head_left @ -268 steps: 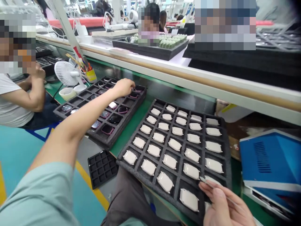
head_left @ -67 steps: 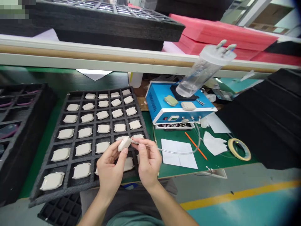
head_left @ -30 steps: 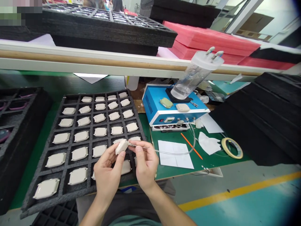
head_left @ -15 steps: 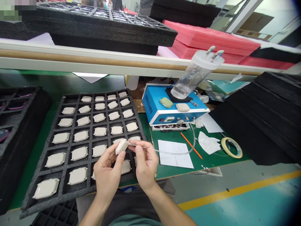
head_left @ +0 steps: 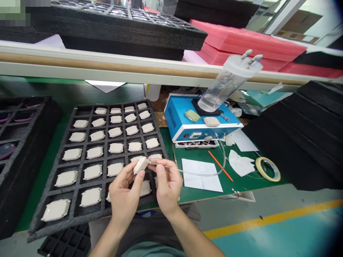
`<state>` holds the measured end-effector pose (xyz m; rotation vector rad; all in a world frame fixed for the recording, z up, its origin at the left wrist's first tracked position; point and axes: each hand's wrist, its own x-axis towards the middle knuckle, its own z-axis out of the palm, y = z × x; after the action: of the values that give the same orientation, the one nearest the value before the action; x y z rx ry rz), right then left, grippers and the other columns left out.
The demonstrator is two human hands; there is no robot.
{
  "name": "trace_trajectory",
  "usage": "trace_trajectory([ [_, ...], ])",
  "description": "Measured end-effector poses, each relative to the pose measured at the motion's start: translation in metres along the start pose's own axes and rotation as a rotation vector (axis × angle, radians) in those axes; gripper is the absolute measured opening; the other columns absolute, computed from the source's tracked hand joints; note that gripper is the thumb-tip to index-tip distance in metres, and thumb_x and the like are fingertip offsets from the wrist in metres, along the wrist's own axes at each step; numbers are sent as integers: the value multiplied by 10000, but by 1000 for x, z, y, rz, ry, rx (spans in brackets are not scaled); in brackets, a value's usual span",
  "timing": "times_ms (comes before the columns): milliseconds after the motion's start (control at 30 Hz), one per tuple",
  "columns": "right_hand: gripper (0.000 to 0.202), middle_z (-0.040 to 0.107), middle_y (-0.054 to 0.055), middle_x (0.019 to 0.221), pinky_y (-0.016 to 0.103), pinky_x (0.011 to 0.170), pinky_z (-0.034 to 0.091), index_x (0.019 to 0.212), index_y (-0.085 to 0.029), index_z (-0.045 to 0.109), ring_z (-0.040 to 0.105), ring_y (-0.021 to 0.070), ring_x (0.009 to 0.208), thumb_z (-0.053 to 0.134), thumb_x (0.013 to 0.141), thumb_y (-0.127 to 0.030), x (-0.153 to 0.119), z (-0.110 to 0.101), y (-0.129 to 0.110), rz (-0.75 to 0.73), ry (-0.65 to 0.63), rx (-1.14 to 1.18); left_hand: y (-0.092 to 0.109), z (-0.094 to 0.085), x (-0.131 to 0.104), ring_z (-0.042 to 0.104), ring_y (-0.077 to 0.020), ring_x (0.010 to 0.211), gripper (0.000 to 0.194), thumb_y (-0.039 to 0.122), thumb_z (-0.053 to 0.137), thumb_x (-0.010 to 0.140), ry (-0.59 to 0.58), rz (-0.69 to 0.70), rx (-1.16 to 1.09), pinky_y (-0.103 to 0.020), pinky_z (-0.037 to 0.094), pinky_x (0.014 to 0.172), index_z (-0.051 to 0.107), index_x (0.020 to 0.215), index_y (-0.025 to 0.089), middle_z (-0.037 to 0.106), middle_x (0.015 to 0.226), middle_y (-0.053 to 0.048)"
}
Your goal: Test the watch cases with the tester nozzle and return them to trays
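My left hand [head_left: 125,192] pinches a cream-coloured watch-like casing [head_left: 140,165] between thumb and fingers, tilted above the foam tray. My right hand [head_left: 168,187] is closed on the end of a clear thin tube [head_left: 198,174], whose tip meets the casing's right edge. Whether the tip sits inside the casing is too small to tell. From there the tube curves right to the front of a blue box-shaped machine [head_left: 177,110]. Beneath my hands lies a black foam tray [head_left: 77,213] with cream casings [head_left: 56,210] in most of its compartments.
A clear cylinder [head_left: 222,87], a green casing [head_left: 192,115] and another cream casing [head_left: 211,121] rest on the machine. White paper [head_left: 202,175], an orange stick [head_left: 220,165] and a tape roll [head_left: 268,169] lie right. Another foam tray [head_left: 37,139] stands left; a shelf rail [head_left: 107,69] crosses behind.
The whole view has shifted slightly, with the bench now a little further right in the picture. Both hands keep the same hold on the casing and the tube.
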<state>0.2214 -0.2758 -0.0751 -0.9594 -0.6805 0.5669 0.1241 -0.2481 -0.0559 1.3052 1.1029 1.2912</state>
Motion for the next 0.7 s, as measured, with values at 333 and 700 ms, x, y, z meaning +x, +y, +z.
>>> trace_trajectory([
  [333,116,799,43,1071,304,906,686,1077,-234,718,795,162,1025,619,1054,-289,-1,-1,0,-1,-4,-24,0,0,0,822,-259,987,298,279,824,835,0,9,-3,-296,673,893,804,1110,167,831,1114,-109],
  [700,115,791,41,1072,304,904,686,1075,-242,719,789,159,1030,615,1054,-285,0,-1,0,3,-10,-19,-1,0,-1,822,-265,988,305,283,824,839,6,11,10,-301,675,890,800,1119,166,830,1115,-113],
])
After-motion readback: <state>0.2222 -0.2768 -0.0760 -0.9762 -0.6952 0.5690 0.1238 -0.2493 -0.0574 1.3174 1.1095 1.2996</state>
